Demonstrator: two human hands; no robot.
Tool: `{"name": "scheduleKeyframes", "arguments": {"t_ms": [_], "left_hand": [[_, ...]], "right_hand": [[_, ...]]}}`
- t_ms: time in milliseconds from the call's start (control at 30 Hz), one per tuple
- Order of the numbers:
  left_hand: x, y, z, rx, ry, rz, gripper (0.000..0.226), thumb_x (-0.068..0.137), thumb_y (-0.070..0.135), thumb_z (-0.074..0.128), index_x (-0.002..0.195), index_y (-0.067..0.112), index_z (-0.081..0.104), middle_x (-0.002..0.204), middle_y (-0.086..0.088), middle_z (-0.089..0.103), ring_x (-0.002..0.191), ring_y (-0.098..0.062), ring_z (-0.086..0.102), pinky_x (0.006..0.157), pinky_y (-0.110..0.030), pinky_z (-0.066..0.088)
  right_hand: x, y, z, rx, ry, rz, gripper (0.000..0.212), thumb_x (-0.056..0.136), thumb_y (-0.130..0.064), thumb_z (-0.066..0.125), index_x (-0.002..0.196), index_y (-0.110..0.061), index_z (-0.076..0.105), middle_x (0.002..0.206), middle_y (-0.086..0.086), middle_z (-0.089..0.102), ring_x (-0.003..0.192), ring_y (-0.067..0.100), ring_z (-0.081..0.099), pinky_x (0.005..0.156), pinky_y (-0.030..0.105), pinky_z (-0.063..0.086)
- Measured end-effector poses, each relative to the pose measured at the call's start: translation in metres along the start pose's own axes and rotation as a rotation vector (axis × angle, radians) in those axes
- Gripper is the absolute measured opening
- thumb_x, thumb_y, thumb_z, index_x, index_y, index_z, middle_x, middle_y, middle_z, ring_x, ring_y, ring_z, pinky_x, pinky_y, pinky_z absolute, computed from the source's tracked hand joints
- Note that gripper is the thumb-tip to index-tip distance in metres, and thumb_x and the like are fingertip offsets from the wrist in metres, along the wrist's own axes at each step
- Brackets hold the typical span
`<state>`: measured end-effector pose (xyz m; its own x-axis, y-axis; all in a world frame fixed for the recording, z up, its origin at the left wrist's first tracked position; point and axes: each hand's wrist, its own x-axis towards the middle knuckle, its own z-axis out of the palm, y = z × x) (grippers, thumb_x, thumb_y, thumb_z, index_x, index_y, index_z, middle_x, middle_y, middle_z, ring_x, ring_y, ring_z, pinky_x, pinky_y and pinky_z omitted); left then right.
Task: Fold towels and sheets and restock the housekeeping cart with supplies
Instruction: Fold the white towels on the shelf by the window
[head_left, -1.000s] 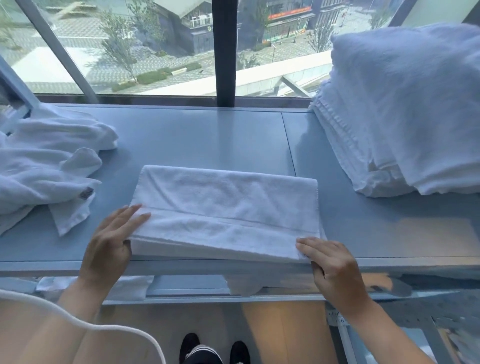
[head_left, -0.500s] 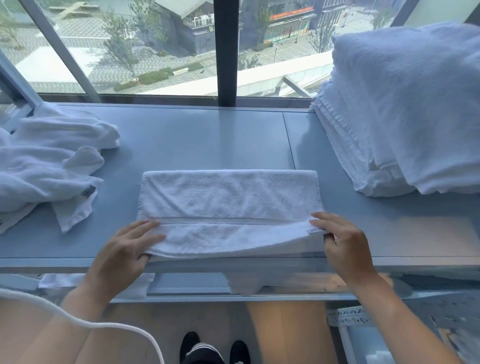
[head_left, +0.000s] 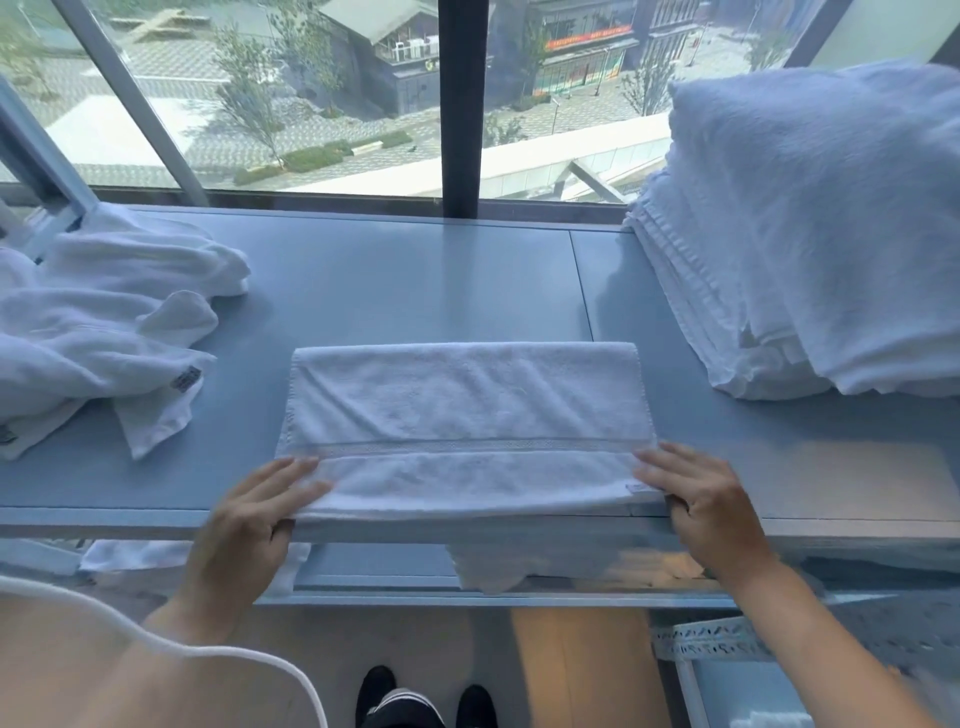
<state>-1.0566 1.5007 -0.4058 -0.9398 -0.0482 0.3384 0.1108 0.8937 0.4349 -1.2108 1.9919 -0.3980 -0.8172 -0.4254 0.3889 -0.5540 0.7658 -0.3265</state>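
Pinching the near corners of the folded white towel (head_left: 462, 426), left hand (head_left: 249, 514) and right hand (head_left: 701, 499) alike, fingers flat on top and thumbs tucked beneath at the near edge of the grey table (head_left: 395, 280). Lying between the crumpled towels (head_left: 104, 322) and the folded stack (head_left: 810, 234). Probably best lifting both corners evenly, keeping edges aligned and the woven band straight.

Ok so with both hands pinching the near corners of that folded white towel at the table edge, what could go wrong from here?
1. The folded white terry towel lies flush with the near edge of the grey-blue table; a tug by the left hand or right hand might slide it off.
2. Uneven lifting could misalign the layers.
3. The tall stack of folded white towels leans nearby and might topple if bumped.
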Motion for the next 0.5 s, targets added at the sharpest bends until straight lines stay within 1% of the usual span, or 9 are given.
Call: {"name": "scheduleKeyframes", "arguments": {"t_ms": [67,100,200,233,267,333,400,467,500], "left_hand": [[-0.01,0.003,0.008,0.017,-0.044,-0.038,0.058,0.079,-0.006,0.046,0.127,0.013,0.073,0.143,-0.003,0.061,0.137,-0.033,0.053,0.109,-0.054,0.046],[-0.011,0.004,0.006,0.021,-0.054,-0.065,0.058,0.078,-0.002,0.045,0.126,0.014,0.073,0.143,-0.004,0.061,0.138,-0.032,0.052,0.109,-0.055,0.046],[0.001,0.014,-0.004,0.033,-0.087,-0.125,0.054,0.079,0.017,0.039,0.114,0.019,0.079,0.14,-0.002,0.064,0.135,-0.029,0.055,0.108,-0.055,0.044],[0.01,0.022,-0.005,0.02,-0.089,-0.12,0.052,0.081,0.023,0.038,0.112,0.02,0.079,0.139,-0.001,0.064,0.134,-0.028,0.055,0.108,-0.054,0.044],[0.022,0.033,-0.002,0.003,-0.096,-0.095,0.05,0.085,0.027,0.038,0.116,0.022,0.077,0.141,0.0,0.063,0.135,-0.026,0.054,0.11,-0.053,0.042],[0.054,0.058,0.017,0.0,-0.18,-0.034,0.05,0.094,0.034,0.04,0.135,0.023,0.066,0.151,0.002,0.054,0.143,-0.023,0.045,0.114,-0.054,0.037],[0.091,0.077,0.046,0.082,-0.306,-0.006,0.055,0.102,0.039,0.04,0.155,0.026,0.043,0.166,0.003,0.033,0.153,-0.022,0.028,0.119,-0.056,0.027],[0.122,0.083,0.074,0.212,-0.405,-0.017,0.062,0.106,0.045,0.039,0.163,0.029,0.021,0.172,0.005,0.012,0.158,-0.02,0.012,0.123,-0.058,0.018],[0.133,0.078,0.083,0.254,-0.432,-0.027,0.064,0.106,0.048,0.036,0.164,0.03,0.015,0.172,0.005,0.008,0.159,-0.02,0.008,0.123,-0.057,0.014]], "right_hand": [[-0.014,-0.001,0.008,-0.039,-0.033,0.016,0.064,0.074,0.021,0.05,0.115,-0.018,0.079,0.134,-0.001,0.069,0.129,0.03,0.061,0.095,0.049,0.049],[-0.015,-0.002,0.008,-0.066,-0.031,0.013,0.064,0.072,0.016,0.045,0.115,-0.018,0.079,0.135,0.0,0.068,0.131,0.03,0.059,0.096,0.049,0.047],[-0.006,-0.014,0.004,-0.103,0.011,0.031,0.064,0.067,0.01,0.041,0.112,-0.017,0.078,0.139,0.003,0.065,0.135,0.031,0.055,0.099,0.054,0.042],[0.001,-0.024,0.004,-0.071,0.015,0.036,0.064,0.069,0.006,0.04,0.117,-0.017,0.076,0.142,0.002,0.063,0.138,0.029,0.052,0.102,0.053,0.041],[0.011,-0.039,0.008,-0.025,-0.001,0.025,0.064,0.072,0.0,0.039,0.124,-0.017,0.073,0.146,0.0,0.059,0.141,0.026,0.049,0.106,0.051,0.039],[0.038,-0.078,0.024,0.048,-0.109,-0.037,0.061,0.084,-0.013,0.04,0.142,-0.017,0.06,0.158,-0.002,0.047,0.15,0.021,0.036,0.116,0.045,0.03],[0.067,-0.114,0.051,0.073,-0.275,-0.075,0.061,0.097,-0.03,0.042,0.158,-0.022,0.038,0.169,-0.006,0.027,0.157,0.017,0.017,0.123,0.043,0.016],[0.094,-0.134,0.078,0.051,-0.401,-0.033,0.067,0.103,-0.042,0.041,0.164,-0.026,0.02,0.173,-0.009,0.009,0.159,0.016,0.004,0.125,0.045,0.007],[0.105,-0.133,0.088,0.021,-0.437,0.007,0.068,0.104,-0.045,0.041,0.165,-0.027,0.016,0.173,-0.009,0.005,0.159,0.017,0.002,0.126,0.046,0.006]]}}
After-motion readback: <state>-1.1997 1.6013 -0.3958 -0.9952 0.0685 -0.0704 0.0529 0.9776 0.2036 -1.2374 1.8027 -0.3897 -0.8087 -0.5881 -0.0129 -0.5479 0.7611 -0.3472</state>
